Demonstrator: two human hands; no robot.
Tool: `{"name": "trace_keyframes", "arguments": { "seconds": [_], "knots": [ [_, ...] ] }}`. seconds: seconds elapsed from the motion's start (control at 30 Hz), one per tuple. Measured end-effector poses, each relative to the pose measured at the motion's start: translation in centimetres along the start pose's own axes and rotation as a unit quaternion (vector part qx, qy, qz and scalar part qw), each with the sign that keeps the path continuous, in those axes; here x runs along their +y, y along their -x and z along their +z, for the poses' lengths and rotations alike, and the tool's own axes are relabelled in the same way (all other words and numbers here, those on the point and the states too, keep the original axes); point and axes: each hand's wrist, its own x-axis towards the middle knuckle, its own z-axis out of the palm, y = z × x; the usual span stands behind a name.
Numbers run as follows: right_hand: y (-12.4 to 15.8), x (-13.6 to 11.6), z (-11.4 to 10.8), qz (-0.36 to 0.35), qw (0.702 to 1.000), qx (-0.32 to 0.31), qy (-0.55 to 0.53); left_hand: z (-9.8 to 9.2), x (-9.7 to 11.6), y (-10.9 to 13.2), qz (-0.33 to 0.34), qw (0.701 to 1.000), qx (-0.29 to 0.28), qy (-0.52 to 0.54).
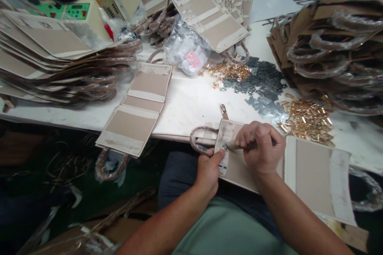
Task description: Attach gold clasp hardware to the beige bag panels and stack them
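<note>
An opened-out beige bag panel [312, 175] lies over my lap and the table's edge, with a plastic-wrapped handle [201, 130] at its left end. My left hand [209, 171] grips this left end, the thumb pressed beside a small metal plate [225, 146]. In my right hand [263, 147] is a tapered, dull-coloured hand tool [233, 144], closed in the fist. Its narrow end points left and meets or nearly meets the plate; the rest is hidden by the fingers. A strap with a metal end [223, 109] sticks out above the panel.
Gold metal pieces [311, 119] and grey metal plates [260, 75] lie heaped beyond the panel. Another bag panel [134, 107] overhangs the table edge. Stacked panels [44, 55] fill the left; wrapped brown bags [332, 48] are piled right. A clear plastic bag [187, 48] sits behind.
</note>
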Motion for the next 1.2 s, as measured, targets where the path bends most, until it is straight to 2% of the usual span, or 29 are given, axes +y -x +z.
{"name": "trace_keyframes", "arguments": {
  "seconds": [0.2, 0.27, 0.33, 0.4, 0.43, 0.53, 0.6, 0.67, 0.77, 0.87, 0.97, 1.1, 1.2],
  "knots": [
    [0.6, 0.8, 0.2, -0.017, 0.999, -0.021, 0.035, -0.1, -0.2, -0.2, 0.011, 1.0, -0.004, -0.017],
    [0.6, 0.8, 0.6, -0.026, 0.995, -0.059, 0.082, -0.1, -0.2, -0.2, 0.024, 0.999, -0.007, -0.021],
    [0.2, 0.6, 1.2, -0.025, 0.98, -0.132, 0.145, -0.1, -0.1, -0.1, 0.038, 0.999, -0.006, -0.025],
    [-0.6, 0.1, 1.6, 0.0, 0.963, -0.191, 0.189, -0.1, -0.1, 0.0, 0.046, 0.999, -0.006, -0.022],
    [-1.1, -0.2, 1.7, 0.022, 0.96, -0.201, 0.196, -0.1, 0.0, 0.0, 0.045, 0.999, -0.007, -0.019],
    [-2.5, -1.0, 2.1, 0.083, 0.963, -0.18, 0.184, 0.0, -0.1, 0.1, 0.039, 0.999, -0.024, -0.01],
    [-3.1, -1.3, 2.7, 0.093, 0.96, -0.187, 0.186, -0.1, -0.3, 0.1, 0.042, 0.999, -0.031, -0.011],
    [-3.3, -1.2, 3.8, 0.096, 0.944, -0.239, 0.205, -0.2, -0.4, 0.0, 0.051, 0.998, -0.032, -0.01],
    [-3.2, -0.6, 5.6, 0.104, 0.903, -0.341, 0.24, -0.4, -0.6, -0.2, 0.07, 0.997, -0.023, 0.001],
    [-3.0, 0.0, 5.8, 0.095, 0.876, -0.393, 0.264, -0.6, -1.0, -0.5, 0.08, 0.997, -0.011, 0.002],
    [-2.7, 0.0, 4.2, 0.07, 0.887, -0.378, 0.254, -0.6, -1.4, -0.6, 0.068, 0.998, -0.013, 0.007],
    [-2.6, -0.9, 1.9, 0.064, 0.952, -0.246, 0.173, -0.6, -1.4, -0.6, 0.047, 0.999, -0.026, 0.005],
    [-2.3, -1.9, 1.7, 0.021, 0.983, -0.155, 0.097, -0.6, -1.3, -0.4, 0.043, 0.999, -0.028, 0.0]
  ]
}}
